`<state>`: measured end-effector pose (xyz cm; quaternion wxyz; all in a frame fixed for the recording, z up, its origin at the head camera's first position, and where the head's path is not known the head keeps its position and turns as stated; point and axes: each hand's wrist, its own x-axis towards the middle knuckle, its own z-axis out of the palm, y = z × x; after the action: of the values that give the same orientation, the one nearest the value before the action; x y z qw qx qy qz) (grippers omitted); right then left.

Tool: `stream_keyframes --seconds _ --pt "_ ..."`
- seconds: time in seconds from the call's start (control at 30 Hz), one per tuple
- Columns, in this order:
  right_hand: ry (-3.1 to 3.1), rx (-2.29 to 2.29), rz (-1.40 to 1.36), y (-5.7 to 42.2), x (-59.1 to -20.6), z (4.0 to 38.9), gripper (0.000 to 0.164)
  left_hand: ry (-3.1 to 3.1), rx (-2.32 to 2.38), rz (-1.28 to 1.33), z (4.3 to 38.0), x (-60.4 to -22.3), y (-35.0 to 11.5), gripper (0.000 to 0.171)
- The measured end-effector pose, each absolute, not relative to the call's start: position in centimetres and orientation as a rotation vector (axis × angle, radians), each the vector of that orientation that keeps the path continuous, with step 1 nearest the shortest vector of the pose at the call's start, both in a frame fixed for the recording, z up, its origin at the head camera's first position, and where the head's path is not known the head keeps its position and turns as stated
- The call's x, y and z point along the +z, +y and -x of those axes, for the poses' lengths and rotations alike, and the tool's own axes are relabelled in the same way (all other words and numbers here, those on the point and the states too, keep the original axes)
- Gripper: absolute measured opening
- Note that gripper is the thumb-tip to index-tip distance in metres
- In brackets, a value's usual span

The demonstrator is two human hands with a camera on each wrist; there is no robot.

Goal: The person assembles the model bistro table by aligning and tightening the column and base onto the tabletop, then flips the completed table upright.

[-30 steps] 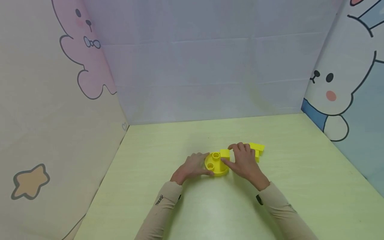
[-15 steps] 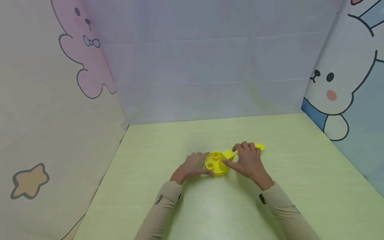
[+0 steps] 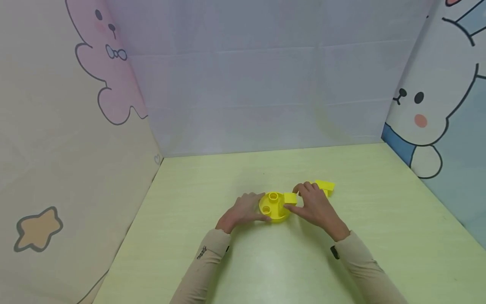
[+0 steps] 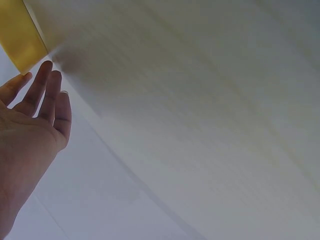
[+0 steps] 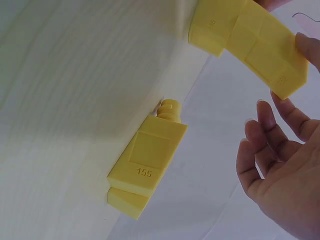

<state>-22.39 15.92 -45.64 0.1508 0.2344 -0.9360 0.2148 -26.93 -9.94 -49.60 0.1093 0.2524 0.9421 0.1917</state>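
Observation:
A round yellow plastic base [image 3: 276, 214] with short round sockets sits on the table. My left hand [image 3: 244, 208] grips its left side, thumb at the near edge and fingers at the far edge. In the left wrist view, the fingertips touch the base's yellow wall [image 4: 20, 37]. With thumb and index finger, my right hand [image 3: 314, 206] pinches a yellow block [image 3: 290, 198] at the base's right side. The right wrist view shows this block [image 5: 272, 55] touching the base [image 5: 212, 25]; how they join is hidden.
Another yellow block [image 3: 325, 185] lies just behind the right hand. In the right wrist view this block [image 5: 152, 155] bears the number 155 and has a round peg at one end. Cloth walls [image 3: 243, 93] with cartoon prints border the table [image 3: 212, 177].
The block in my right hand turned askew, then back square, and ends slightly farther right. The right hand shifted a little right with it. My left hand and the base stayed put.

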Motion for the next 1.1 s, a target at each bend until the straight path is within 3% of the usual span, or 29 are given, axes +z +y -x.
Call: stream_keyframes --seconds 0.17,0.43,0.67,1.1 --pt "-2.695 0.62 -0.632 15.9 -45.6 22.2 0.048 2.767 0.572 -0.738 26.9 -49.6 -10.0 0.091" --pt "-2.636 0.615 -0.64 15.8 -45.6 21.8 0.038 2.759 0.587 -0.712 26.9 -49.4 -10.0 0.093" --pt "-2.594 0.507 -0.586 15.4 -45.9 21.5 0.046 2.76 0.601 -0.716 26.7 -49.3 -10.1 0.092" --pt "-2.594 0.525 -0.537 15.2 -46.0 21.4 0.042 2.753 0.622 -0.73 26.9 -49.6 -10.2 0.091"
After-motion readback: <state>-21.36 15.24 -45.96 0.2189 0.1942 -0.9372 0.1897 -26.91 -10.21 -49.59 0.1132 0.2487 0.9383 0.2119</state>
